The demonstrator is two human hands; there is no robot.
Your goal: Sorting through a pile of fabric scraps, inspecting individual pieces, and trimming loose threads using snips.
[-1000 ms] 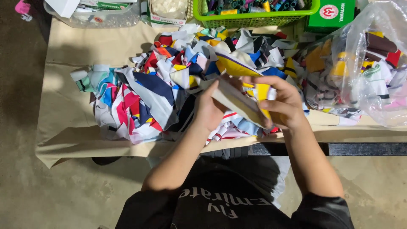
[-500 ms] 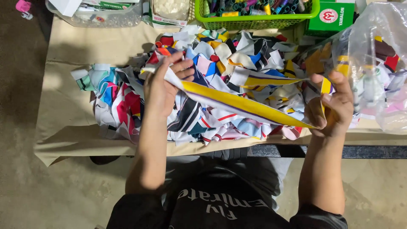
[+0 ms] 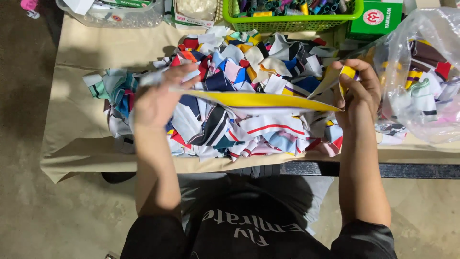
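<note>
Yellow fabric strip (image 3: pixel 254 100) spans taut above the scrap pile (image 3: pixel 239 86), its ends pinched between the fingers of the left hand (image 3: pixel 155 98) and right hand (image 3: pixel 359 91).

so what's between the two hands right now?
Head view: a yellow fabric strip stretched taut from left hand to right hand, above the scrap pile.

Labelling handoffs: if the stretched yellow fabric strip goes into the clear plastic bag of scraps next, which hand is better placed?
Probably right. The right hand grips the long yellow fabric strip beside the clear plastic bag; the left hand holds the far end.
</note>
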